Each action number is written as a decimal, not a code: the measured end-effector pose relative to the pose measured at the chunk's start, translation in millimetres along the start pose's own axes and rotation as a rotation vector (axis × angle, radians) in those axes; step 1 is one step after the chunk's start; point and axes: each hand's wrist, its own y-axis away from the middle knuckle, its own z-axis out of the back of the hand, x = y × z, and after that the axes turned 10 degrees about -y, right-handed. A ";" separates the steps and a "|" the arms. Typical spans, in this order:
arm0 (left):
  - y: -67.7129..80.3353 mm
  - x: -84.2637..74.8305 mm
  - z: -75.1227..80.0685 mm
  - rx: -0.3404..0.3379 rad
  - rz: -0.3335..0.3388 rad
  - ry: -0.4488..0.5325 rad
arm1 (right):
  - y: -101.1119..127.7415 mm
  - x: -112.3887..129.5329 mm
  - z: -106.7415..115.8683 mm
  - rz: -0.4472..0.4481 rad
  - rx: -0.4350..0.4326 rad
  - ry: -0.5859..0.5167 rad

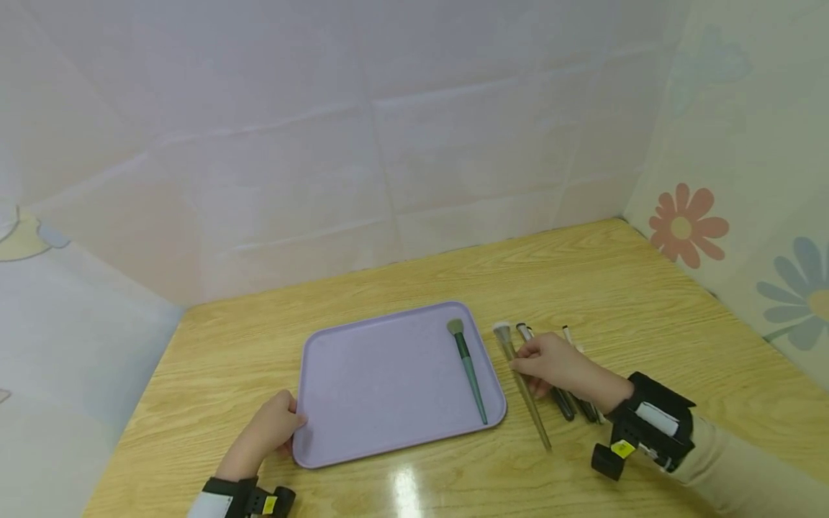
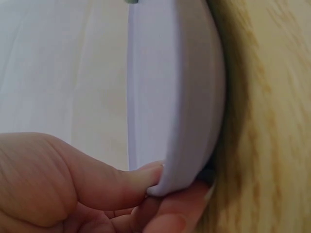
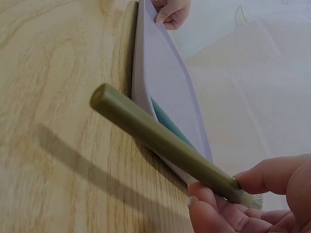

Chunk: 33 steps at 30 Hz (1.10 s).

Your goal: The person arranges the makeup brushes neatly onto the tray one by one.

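Note:
My left hand [image 1: 272, 424] pinches the left rim of a lavender tray [image 1: 378, 385], thumb over the edge and fingers beneath, as the left wrist view shows. In the tray's right part lies a makeup brush with a green handle [image 1: 470, 374]. Just beyond the tray's right edge, my right hand [image 1: 553, 363] holds an olive-gold makeup brush [image 3: 150, 138] between thumb and fingers. Its pale bristles [image 1: 501, 329] point away from me. In the right wrist view the handle's near end is raised and casts a shadow on the table.
Several more makeup brushes with dark handles [image 1: 562, 404] lie on the wooden table [image 1: 363, 288] under and beside my right hand, partly covered by it. A pale wall covering [image 1: 388, 144] stands behind the table, and another with printed flowers [image 1: 689, 226] borders the right side.

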 end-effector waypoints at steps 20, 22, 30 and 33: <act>-1.8 -1.0 1.9 0.005 -0.009 -0.004 | -16.6 8.2 -16.7 -0.035 0.002 -0.080; -2.0 -1.0 1.7 0.006 -0.006 -0.009 | -18.8 9.0 -19.0 -0.035 -0.004 -0.089; -2.4 1.3 0.0 0.002 0.002 -0.005 | -26.8 11.8 -27.2 -0.028 -0.024 -0.108; -3.1 1.4 -0.7 0.004 0.006 -0.009 | -30.7 12.6 -30.3 -0.032 -0.044 -0.113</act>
